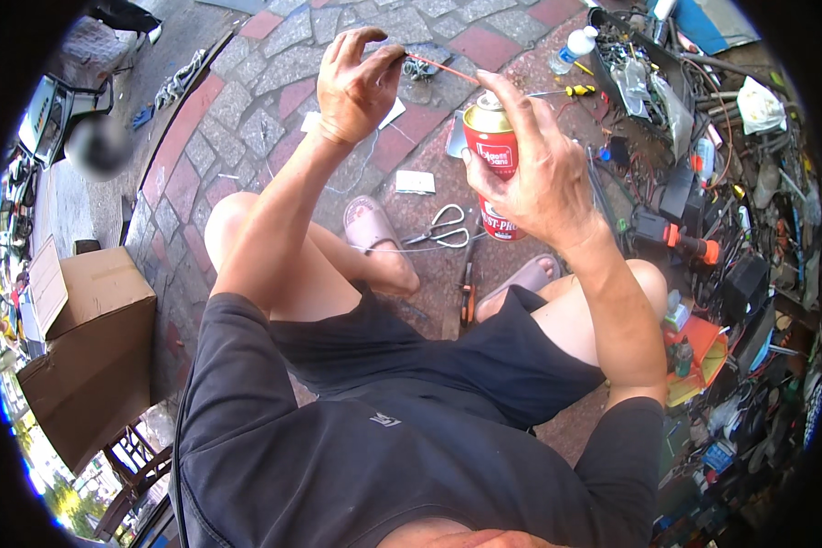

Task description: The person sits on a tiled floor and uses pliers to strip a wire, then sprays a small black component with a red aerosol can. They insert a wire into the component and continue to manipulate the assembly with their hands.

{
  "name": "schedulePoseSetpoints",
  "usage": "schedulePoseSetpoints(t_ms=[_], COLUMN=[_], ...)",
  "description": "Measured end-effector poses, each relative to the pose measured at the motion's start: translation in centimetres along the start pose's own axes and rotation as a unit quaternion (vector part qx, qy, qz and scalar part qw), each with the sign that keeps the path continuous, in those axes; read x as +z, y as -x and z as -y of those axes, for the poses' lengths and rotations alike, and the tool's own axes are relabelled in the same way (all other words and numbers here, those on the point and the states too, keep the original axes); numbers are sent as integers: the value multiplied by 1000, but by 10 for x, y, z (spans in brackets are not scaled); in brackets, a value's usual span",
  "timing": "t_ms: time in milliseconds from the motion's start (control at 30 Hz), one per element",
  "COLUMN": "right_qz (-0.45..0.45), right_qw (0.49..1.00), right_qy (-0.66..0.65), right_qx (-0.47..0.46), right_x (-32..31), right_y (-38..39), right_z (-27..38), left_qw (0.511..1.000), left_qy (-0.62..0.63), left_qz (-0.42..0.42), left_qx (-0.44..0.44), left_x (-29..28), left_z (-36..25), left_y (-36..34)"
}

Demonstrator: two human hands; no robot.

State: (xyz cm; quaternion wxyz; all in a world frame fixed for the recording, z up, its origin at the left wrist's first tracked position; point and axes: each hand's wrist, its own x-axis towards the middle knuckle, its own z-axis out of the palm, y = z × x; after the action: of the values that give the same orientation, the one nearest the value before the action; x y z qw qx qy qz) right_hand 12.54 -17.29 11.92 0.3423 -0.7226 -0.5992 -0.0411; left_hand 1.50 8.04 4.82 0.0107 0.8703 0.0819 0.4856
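Can [498,151] hung above the paving [288,32], the right hand's fingers wrapped round it; the left hand [352,91] pinched the far tip of the straw [443,68]. Steadying both hands seemed best, keeping the straw unbent.

Can [491,153] is in the right hand [557,173], scissors [431,235] on the ground [201,173] between the feet [395,265], box [100,320] off left, power tool [658,230] over on the right, bottle [575,49] up front just left of the tray [617,84].
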Motion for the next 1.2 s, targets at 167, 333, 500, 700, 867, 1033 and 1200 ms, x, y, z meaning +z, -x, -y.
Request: schedulePoseSetpoints(t_ms=[167,333,500,700,867,1033,1200], right_qz=[4,-3,-1,9,8,6,13], right_qw=[1000,1000,1000,1000,1000,1000,1000], right_qy=[10,5,3,12,13,-1,-14], right_qx=[1,-12,-12,-4,-5,-6,-4], right_x=[1,6,9,14,16,15,18], right_y=[-2,-3,-5,-6,-12,-14,-14], right_z=[-1,-3,-2,-4,-3,0,0], left_qw=[1000,1000,999,999,999,999,998], left_qy=[5,14,20,-10,-37,-38,-35], left_qz=[20,20,20,22,33,30,31], left_qx=[-2,-14,-30,-30,-13,-22,-32], left_x=[2,5,4,3,0,-2,-3], left_z=[-1,-1,1,7,8,6,7], left_y=[5,8,8,9,11,10,11])
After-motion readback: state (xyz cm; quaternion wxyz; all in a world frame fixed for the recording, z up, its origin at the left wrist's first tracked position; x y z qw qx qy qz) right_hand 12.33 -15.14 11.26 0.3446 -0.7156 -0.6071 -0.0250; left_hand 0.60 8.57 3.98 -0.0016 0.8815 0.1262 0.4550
